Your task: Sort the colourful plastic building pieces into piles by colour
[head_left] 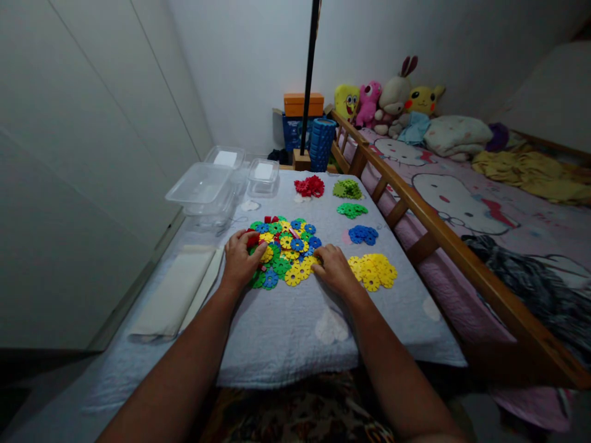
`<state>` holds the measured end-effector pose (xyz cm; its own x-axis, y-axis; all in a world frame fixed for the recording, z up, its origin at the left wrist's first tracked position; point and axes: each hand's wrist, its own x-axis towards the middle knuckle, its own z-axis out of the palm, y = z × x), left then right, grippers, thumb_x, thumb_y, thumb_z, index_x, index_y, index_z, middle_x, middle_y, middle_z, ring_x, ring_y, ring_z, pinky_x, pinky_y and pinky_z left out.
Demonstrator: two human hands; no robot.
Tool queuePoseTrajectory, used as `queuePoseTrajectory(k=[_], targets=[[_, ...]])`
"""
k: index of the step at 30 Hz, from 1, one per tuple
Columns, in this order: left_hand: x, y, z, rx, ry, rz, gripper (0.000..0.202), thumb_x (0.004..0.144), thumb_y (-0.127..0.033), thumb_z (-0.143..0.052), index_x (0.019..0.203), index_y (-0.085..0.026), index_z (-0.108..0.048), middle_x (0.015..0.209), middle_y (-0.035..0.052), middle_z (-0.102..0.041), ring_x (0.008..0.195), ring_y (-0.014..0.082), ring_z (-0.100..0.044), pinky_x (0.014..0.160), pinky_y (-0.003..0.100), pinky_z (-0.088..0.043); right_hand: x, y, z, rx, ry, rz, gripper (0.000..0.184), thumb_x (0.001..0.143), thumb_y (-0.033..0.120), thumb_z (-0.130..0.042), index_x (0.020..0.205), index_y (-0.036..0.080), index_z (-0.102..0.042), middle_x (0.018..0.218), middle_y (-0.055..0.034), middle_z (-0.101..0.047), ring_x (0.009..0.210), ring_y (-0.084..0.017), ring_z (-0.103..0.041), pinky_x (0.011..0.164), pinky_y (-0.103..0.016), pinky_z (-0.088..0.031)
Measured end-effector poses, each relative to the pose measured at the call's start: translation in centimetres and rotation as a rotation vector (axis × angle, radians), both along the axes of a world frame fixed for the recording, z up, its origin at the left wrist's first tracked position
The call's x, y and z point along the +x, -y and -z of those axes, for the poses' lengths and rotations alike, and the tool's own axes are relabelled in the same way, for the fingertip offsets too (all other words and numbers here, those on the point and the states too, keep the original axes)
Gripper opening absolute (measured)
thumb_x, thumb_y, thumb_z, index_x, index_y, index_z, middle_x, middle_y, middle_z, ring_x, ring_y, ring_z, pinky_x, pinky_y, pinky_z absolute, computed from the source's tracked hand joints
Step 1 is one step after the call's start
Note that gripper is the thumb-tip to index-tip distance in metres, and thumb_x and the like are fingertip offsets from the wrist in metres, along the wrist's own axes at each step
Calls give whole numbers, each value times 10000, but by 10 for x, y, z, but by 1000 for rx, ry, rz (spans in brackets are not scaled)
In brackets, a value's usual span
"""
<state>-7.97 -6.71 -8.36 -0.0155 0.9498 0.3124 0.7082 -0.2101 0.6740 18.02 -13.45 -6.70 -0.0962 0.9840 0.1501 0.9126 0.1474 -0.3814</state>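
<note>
A mixed heap of flat plastic snowflake discs [286, 249] in yellow, green, blue and red lies on a pale cloth-covered table [277, 332]. My left hand [241, 258] rests on the heap's left edge, fingers curled over red and yellow pieces. My right hand [333, 267] sits at the heap's right edge, fingers bent onto yellow discs. Sorted piles lie around: yellow [373, 271], blue [363, 234], green [351, 210], lighter green [347, 189] and red [309, 186].
Clear plastic containers [205, 187] and a smaller tub [263, 175] stand at the table's back left. A folded white cloth [178, 292] lies left. A wooden bed rail [429, 227] runs along the right, with plush toys [392, 98] behind. A black pole [309, 80] rises at the back.
</note>
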Motion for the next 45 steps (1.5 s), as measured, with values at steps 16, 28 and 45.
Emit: queuePoseTrajectory(k=[16, 28, 45], targets=[[-2, -4, 6, 9, 17, 39, 433, 862, -511, -594, 1158, -214, -703, 1305, 131, -600, 1309, 312, -543, 1174, 488, -409, 7, 3, -10, -46, -343, 12, 130, 804, 191, -607, 926, 209, -649, 782, 13, -635, 731, -159, -550, 698, -263, -399], [-2, -5, 6, 19, 4, 37, 411, 850, -494, -606, 1149, -227, -699, 1291, 115, -612, 1271, 308, -570, 1147, 483, -441, 104, 23, -36, -9, -551, 259, 175, 748, 339, -611, 824, 200, -685, 783, -22, -679, 753, -194, -619, 699, -298, -458], [-4, -6, 7, 16, -6, 56, 435, 858, -501, -597, 1163, -208, -696, 1289, 126, -612, 1277, 319, -561, 1142, 500, -437, 132, 26, -24, 70, -56, 378, 190, 788, 150, -566, 850, 193, -740, 921, -89, -711, 912, -233, -615, 886, -359, -444]])
